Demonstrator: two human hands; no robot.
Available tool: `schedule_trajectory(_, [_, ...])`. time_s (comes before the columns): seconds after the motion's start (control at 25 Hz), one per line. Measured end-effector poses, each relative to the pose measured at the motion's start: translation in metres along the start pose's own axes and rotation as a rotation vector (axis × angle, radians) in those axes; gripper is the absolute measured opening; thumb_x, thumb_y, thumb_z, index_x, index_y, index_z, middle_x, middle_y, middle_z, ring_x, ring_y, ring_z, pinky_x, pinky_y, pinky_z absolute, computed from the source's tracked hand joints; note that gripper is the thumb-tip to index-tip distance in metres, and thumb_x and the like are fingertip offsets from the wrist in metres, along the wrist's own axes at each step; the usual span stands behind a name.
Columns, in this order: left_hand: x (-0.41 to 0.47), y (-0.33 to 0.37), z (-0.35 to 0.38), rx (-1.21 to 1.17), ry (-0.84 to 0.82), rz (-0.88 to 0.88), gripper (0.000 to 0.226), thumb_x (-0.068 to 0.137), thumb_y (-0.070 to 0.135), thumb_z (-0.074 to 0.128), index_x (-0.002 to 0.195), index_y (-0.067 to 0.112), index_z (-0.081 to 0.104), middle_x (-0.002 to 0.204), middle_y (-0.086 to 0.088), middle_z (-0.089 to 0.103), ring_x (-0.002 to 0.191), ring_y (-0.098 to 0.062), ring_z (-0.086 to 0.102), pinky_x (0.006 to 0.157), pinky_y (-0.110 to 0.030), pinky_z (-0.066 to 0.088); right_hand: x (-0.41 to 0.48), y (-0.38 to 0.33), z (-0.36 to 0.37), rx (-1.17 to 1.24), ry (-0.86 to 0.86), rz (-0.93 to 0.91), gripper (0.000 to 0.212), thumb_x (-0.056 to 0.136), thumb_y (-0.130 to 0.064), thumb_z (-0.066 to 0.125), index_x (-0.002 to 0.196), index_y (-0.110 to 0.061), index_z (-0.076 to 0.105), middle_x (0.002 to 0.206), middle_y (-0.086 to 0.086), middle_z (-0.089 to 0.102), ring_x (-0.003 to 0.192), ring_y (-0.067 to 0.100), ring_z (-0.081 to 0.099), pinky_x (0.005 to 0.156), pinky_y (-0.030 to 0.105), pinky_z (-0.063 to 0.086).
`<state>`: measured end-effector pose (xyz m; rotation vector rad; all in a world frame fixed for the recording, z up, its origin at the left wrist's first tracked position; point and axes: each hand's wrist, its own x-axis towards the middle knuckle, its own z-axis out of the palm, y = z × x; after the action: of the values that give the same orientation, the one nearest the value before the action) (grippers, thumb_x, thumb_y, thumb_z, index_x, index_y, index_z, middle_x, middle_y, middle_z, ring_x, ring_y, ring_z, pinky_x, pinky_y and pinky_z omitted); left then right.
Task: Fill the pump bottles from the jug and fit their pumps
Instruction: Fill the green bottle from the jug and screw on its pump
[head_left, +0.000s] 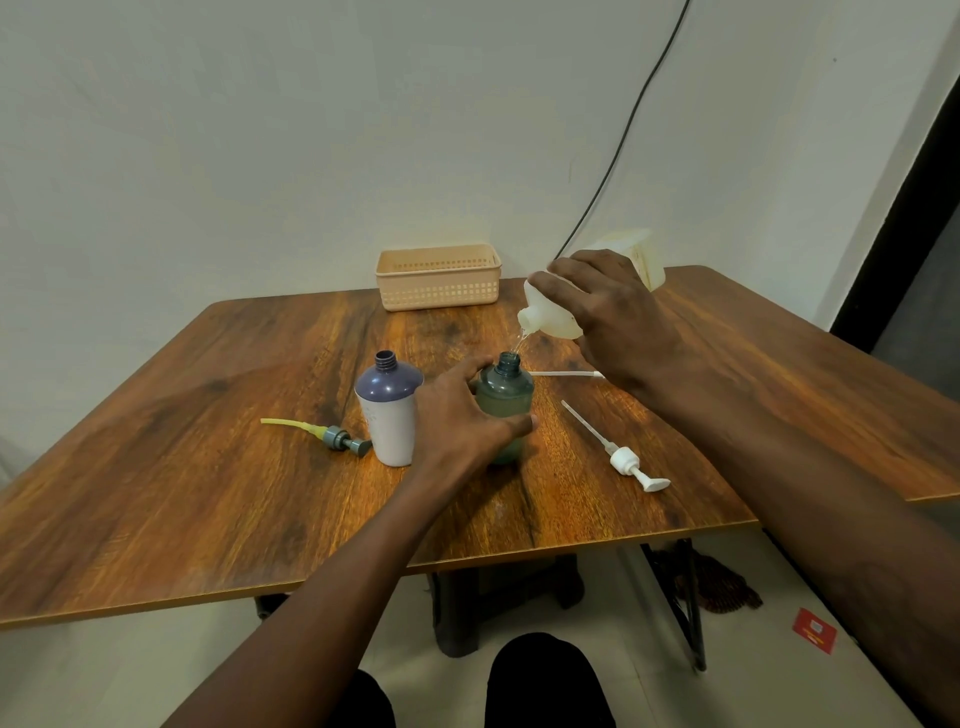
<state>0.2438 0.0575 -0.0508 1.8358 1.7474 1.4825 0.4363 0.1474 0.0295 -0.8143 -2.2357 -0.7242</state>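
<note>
My right hand (608, 306) grips a whitish translucent jug (550, 306), tilted with its spout down to the left. A thin clear stream falls from the spout into the open neck of a dark green bottle (506, 389). My left hand (462, 415) holds that bottle upright on the wooden table (208, 467). To its left stands a purple-topped white bottle (389, 410), open and without a pump. A grey pump with a yellow tube (332, 435) lies left of it. A white pump (621, 457) lies to the right. Another white tube (563, 373) shows behind my right wrist.
A peach plastic basket (439, 276) stands at the table's far edge by the wall. A black cable (623, 135) runs down the wall behind the jug. A second wooden tabletop (831, 374) adjoins on the right. My knees show under the near edge.
</note>
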Motion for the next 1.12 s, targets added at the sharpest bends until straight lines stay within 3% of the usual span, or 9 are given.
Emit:
schedule_trajectory(0.08, [-0.001,0.001,0.000,-0.001,-0.001,-0.003,0.090,0.061,0.047,0.096,0.140,0.022,0.060,0.131,0.002,0.070,0.111,-0.006,0.062,0.091,-0.030,0.059,-0.001,-0.002,0.000,0.057,-0.017,0.035,0.076,0.065,0.004,0.088,0.135,-0.008,0.061,0.128,0.019,0.066,0.120,0.041,0.058,0.100,0.055,0.045])
schedule_trajectory(0.2, [-0.003,0.001,-0.003,-0.004,0.006,-0.012,0.092,0.061,0.047,0.095,0.141,0.020,0.059,0.132,0.002,0.069,0.112,-0.005,0.061,0.090,-0.022,0.056,-0.005,-0.008,-0.001,0.183,-0.025,0.086,0.071,0.068,-0.006,0.090,0.133,-0.007,0.063,0.125,0.017,0.068,0.116,0.039,0.060,0.096,0.052,0.047])
schedule_trajectory(0.44, [-0.020,0.003,-0.029,-0.003,0.050,-0.025,0.088,0.060,0.049,0.093,0.138,0.021,0.062,0.123,0.009,0.070,0.109,-0.006,0.066,0.090,-0.025,0.059,-0.008,-0.031,0.007,0.598,-0.056,0.373,0.080,0.058,-0.056,0.085,0.126,-0.017,0.069,0.124,0.006,0.070,0.109,0.023,0.064,0.083,0.040,0.057])
schedule_trajectory(0.6, [-0.032,0.001,-0.053,0.012,0.077,-0.047,0.089,0.064,0.042,0.096,0.141,0.016,0.059,0.132,0.003,0.068,0.115,-0.006,0.062,0.090,-0.016,0.054,-0.009,-0.053,0.019,0.727,-0.172,0.479,0.078,0.063,-0.039,0.094,0.132,-0.016,0.065,0.129,0.004,0.068,0.112,0.019,0.063,0.081,0.032,0.057])
schedule_trajectory(0.72, [-0.040,0.001,-0.064,0.028,0.101,-0.050,0.091,0.062,0.043,0.096,0.141,0.017,0.060,0.134,0.000,0.068,0.115,-0.008,0.063,0.089,-0.016,0.054,-0.011,-0.061,0.028,0.788,-0.235,0.547,0.085,0.068,-0.044,0.091,0.141,-0.016,0.057,0.138,0.006,0.063,0.118,0.022,0.062,0.086,0.032,0.057])
schedule_trajectory(0.88, [-0.052,0.000,-0.079,0.017,0.103,-0.062,0.093,0.059,0.049,0.096,0.140,0.024,0.061,0.131,0.002,0.070,0.112,-0.008,0.066,0.092,-0.032,0.060,-0.006,-0.064,0.024,0.760,-0.343,0.509,0.101,0.066,-0.057,0.089,0.150,-0.022,0.045,0.145,0.004,0.056,0.125,0.025,0.057,0.089,0.032,0.054])
schedule_trajectory(0.96, [-0.059,-0.006,-0.091,0.005,0.105,-0.061,0.095,0.057,0.053,0.096,0.141,0.026,0.060,0.131,0.002,0.070,0.111,-0.007,0.067,0.088,-0.029,0.062,0.000,-0.073,0.015,0.645,-0.257,0.428,0.106,0.064,-0.069,0.082,0.150,-0.023,0.042,0.150,0.004,0.051,0.129,0.025,0.053,0.098,0.038,0.051])
schedule_trajectory(1.04, [-0.064,-0.015,-0.105,0.008,0.105,-0.073,0.096,0.057,0.053,0.096,0.142,0.027,0.059,0.131,0.003,0.069,0.108,-0.005,0.067,0.084,-0.020,0.060,0.010,-0.090,0.007,0.593,-0.045,0.291,0.086,0.072,-0.060,0.082,0.143,-0.019,0.054,0.146,0.007,0.056,0.130,0.026,0.055,0.104,0.039,0.048])
schedule_trajectory(1.12, [-0.069,-0.025,-0.122,0.007,0.107,-0.081,0.095,0.057,0.050,0.096,0.141,0.025,0.060,0.129,0.006,0.069,0.104,0.000,0.066,0.080,-0.013,0.057,0.026,-0.115,0.002,0.603,0.118,0.079,0.054,0.080,-0.031,0.085,0.128,-0.012,0.068,0.135,0.009,0.066,0.125,0.026,0.061,0.103,0.039,0.051])
